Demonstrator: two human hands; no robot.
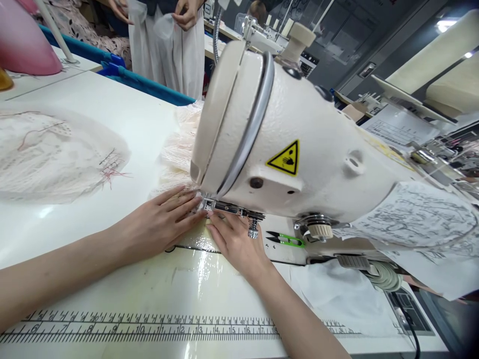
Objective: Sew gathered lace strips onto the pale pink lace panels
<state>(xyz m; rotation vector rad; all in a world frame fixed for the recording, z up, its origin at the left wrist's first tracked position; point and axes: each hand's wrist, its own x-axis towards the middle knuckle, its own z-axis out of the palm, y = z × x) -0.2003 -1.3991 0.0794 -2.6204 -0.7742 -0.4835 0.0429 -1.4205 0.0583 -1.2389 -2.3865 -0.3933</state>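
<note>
A white sewing machine [314, 129] with a yellow hand-warning label leans across the view. Left of its presser foot [208, 203], my left hand [160, 219] lies flat with fingers stretched over pale lace fabric [178, 154]. On the other side of the foot, my right hand [239, 242] rests low on the machine bed, its fingers extended and fingertips close to the needle area. Part of that hand is behind the metal guide and screw. The fabric runs back from under the left fingers; the bit beneath the foot is mostly hidden.
Green-handled thread snips [286, 239] lie right of my right hand. A printed ruler [149, 326] runs along the table front. Sheer fabric with red threads [56, 154] lies at left. White cloth [344, 289] is at right. Beyond the blue rail [149, 82], another person's hands [187, 14] hold white fabric.
</note>
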